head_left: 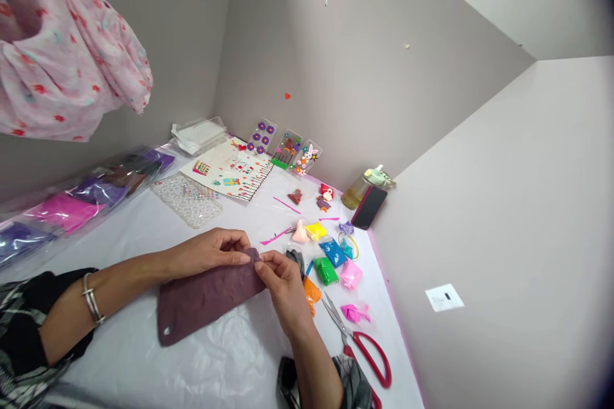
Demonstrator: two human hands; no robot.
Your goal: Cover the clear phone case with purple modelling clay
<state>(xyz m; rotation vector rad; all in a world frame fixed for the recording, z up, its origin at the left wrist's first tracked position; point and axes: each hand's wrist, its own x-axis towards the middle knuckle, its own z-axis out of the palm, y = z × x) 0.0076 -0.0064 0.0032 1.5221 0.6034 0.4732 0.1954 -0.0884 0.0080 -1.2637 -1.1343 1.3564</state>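
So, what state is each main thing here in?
Purple-brown slab: mostly flat, hole near one corner
Left hand: pinching slab's end
Right hand: pinching same end
Scissors: blades slightly apart
Phone: propped up, screen dark
Bottle: upright, lid on
Drawing: face up
Green packet: filled

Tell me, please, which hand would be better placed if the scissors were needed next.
Probably the right hand: it is nearer the scissors, which lie on that side. The left hand is farther off. Both pinch the slab at its end, so neither is free.
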